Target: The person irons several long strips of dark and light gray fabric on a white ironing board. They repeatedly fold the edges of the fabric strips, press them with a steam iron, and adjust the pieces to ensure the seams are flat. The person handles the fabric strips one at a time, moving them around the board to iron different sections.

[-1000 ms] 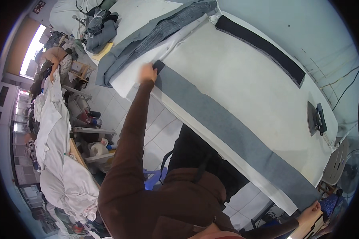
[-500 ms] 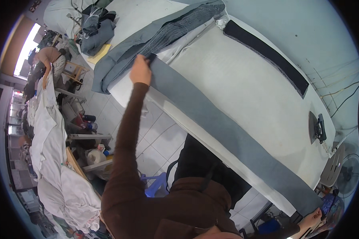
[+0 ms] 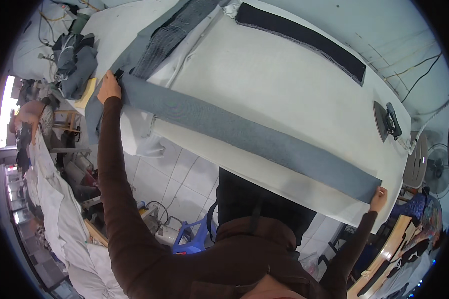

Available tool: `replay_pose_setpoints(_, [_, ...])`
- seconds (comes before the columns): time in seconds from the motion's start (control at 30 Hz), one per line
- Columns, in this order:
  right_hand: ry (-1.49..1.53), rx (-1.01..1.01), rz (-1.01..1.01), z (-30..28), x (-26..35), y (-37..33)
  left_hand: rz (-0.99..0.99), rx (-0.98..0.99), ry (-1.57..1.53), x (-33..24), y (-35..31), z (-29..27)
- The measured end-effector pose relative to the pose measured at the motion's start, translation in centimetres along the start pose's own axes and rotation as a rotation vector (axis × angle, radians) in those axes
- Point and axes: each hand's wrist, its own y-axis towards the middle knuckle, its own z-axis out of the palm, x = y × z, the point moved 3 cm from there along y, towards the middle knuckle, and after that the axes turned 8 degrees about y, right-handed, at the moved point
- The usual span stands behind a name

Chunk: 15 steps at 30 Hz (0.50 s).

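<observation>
Left hand [image 3: 110, 88] clasps one end of grey fabric strip [image 3: 244, 128], right hand [image 3: 378, 199] pinches other! Iron [image 3: 390, 122] beyond right hand, on white table [image 3: 279, 84].

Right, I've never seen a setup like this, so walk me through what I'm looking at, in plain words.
There is no machine arm here, just a person using bare hands. The view comes from a wide camera worn on the person's head, looking down, so straight edges bend toward the rim. The brown sleeves are the person's own.

The left hand and right hand hold opposite ends of a long grey cloth strip, stretched along the near side of a white-covered table. On that table also lie a dark cloth strip at the far edge, layered grey cloth toward the left and an iron at the right end. Far left, another person bends over white cloth.
</observation>
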Motion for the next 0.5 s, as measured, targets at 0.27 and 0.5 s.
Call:
replay_pose_setpoints(0.27, [0.076,-0.002,0.16,2.1,-2.3,-4.4,0.061,-0.457,-0.066,-4.8,-6.2,-1.8])
replay_pose_setpoints(0.5, [0.22,-0.031,0.218,2.3,-3.0,-5.0,0.454,-0.151,-0.669,-20.8,-28.1,-9.9])
